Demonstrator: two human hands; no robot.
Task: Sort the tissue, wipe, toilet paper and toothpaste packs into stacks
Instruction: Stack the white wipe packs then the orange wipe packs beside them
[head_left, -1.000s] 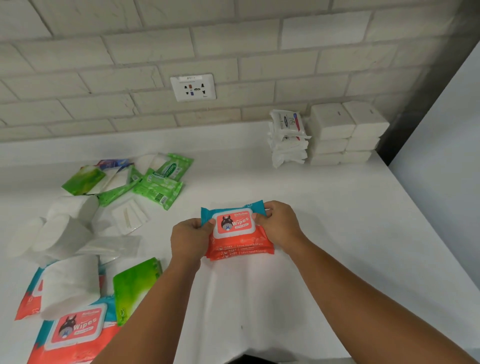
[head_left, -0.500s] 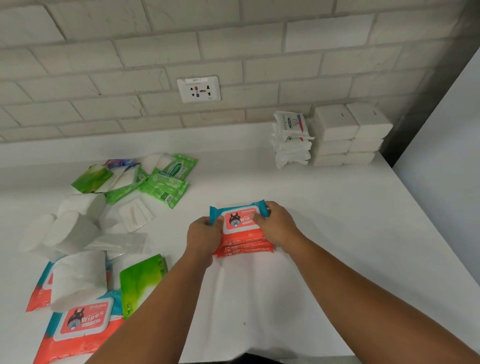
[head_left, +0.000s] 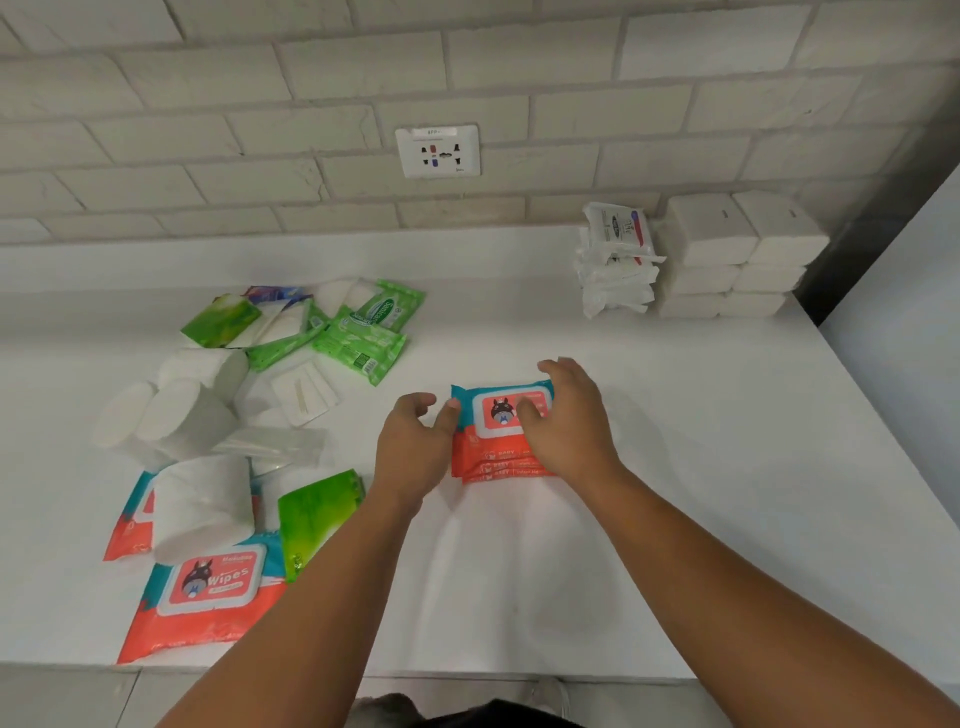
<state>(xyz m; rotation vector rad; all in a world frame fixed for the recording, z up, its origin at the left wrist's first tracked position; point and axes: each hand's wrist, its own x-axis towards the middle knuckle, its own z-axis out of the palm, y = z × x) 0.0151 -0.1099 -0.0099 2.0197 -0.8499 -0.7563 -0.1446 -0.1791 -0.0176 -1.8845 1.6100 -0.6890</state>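
A stack of orange-and-teal wipes packs (head_left: 496, 415) lies on the white counter (head_left: 701, 441) in front of me. My right hand (head_left: 566, 421) rests on the stack's right half, thumb on the label and fingers over the far right corner. My left hand (head_left: 415, 447) hovers at the stack's left side with loosely curled fingers; only its thumb touches the pack's edge. Unsorted at the left lie another wipes pack (head_left: 208, 592), toilet paper rolls (head_left: 202, 499), green packs (head_left: 358, 343) and a green pouch (head_left: 317, 514).
Stacked white tissue packs (head_left: 737, 254) and a pile of white wrapped packs (head_left: 615, 260) stand at the back right against the brick wall. A wall socket (head_left: 437, 150) sits above the counter. The counter's front edge runs just below my forearms.
Both hands pinched the top wipes pack before. Now the left hand has loosened and drawn slightly left, and the right hand has spread over the stack. The view has shifted a little.
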